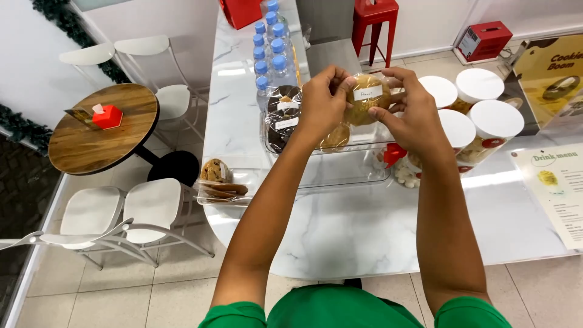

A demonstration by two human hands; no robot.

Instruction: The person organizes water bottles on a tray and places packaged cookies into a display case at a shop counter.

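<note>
Tabletop (340, 231): white marble look, grey veins, polished, glossy glare. Cookie (366, 100): rough crumbly surface under clear shiny plastic wrap, matt paper label. Tray (340, 170): clear smooth plastic. Bottles (271, 54): clear plastic, blue matt caps. Jars (486, 115): clear plastic, smooth white lids. Round table (97, 130): wood grain, satin finish. Chairs (121, 212): white moulded plastic seats, metal legs. Stool (375, 18): red painted metal. Floor (121, 291): matt tile.

four white-lidded jars (495, 118), three white chairs (155, 203)

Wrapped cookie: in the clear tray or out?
Out. Both hands, left hand and right hand, hold the cookie above the clear tray.
</note>
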